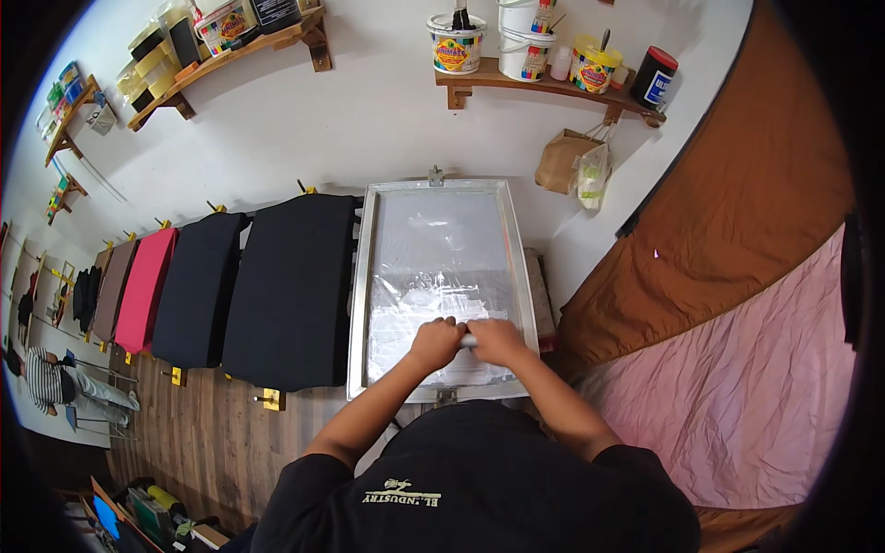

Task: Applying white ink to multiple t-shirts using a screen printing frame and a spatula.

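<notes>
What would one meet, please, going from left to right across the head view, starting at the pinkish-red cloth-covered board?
Pinkish-red board → narrower dark board → wide black board → framed screen → hanging brown fabric.

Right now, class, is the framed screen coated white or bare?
Partly coated: white streaks lie on the framed screen near the left hand and right hand; its far end looks mostly grey.
</notes>
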{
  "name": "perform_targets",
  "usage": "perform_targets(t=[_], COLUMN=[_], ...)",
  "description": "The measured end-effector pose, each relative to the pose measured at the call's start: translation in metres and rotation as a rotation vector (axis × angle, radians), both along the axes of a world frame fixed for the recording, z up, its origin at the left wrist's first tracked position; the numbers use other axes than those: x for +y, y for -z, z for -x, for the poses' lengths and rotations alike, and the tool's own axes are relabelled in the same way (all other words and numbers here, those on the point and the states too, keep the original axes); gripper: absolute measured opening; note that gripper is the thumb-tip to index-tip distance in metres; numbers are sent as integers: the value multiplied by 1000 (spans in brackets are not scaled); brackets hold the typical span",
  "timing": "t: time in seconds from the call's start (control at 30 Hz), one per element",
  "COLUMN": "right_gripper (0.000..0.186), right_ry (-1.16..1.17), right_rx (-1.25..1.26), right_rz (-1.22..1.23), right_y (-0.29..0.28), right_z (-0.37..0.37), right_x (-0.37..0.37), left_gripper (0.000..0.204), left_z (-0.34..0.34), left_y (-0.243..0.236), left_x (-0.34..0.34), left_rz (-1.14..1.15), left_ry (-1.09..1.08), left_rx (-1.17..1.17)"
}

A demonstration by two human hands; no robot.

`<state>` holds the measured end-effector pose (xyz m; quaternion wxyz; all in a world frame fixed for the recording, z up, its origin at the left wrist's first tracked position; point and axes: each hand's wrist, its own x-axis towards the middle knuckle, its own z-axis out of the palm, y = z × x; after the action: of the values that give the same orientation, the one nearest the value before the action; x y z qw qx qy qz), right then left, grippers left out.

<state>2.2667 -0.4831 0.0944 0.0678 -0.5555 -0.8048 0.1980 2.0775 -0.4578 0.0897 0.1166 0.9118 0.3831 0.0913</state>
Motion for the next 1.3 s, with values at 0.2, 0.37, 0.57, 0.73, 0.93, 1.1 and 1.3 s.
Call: perform_targets(t=[0.2, 0.37, 0.57, 0.73, 0.93, 1.1, 1.3], right_gripper=[34, 31, 27, 27, 30, 33, 30], right_ry=[-22, -128, -62, -24, -81, -71, -106], right_rx=[123, -34, 28, 55, 78, 31, -7], right_rz=[-81, 121, -40, -86, -4, 99, 84], right_y=[9, -9, -3, 7, 5, -5, -13], right_z=[6, 0, -5, -8, 1, 6, -1], right_x=[-52, -32, 32, 34, -25, -46, -10], left_gripper=[11, 14, 18, 17, 15, 12, 17], left_z=[11, 13, 0, -7, 9, 15, 9], left_y=[10, -8, -5, 7, 8, -4, -13], left_x=[-51, -29, 35, 38, -24, -42, -11], left_rz=[-67, 192, 89, 82, 72, 117, 133], left_ry=[41, 67, -17, -33, 39, 25, -2], left_rx=[0, 47, 5, 73, 22, 3, 3])
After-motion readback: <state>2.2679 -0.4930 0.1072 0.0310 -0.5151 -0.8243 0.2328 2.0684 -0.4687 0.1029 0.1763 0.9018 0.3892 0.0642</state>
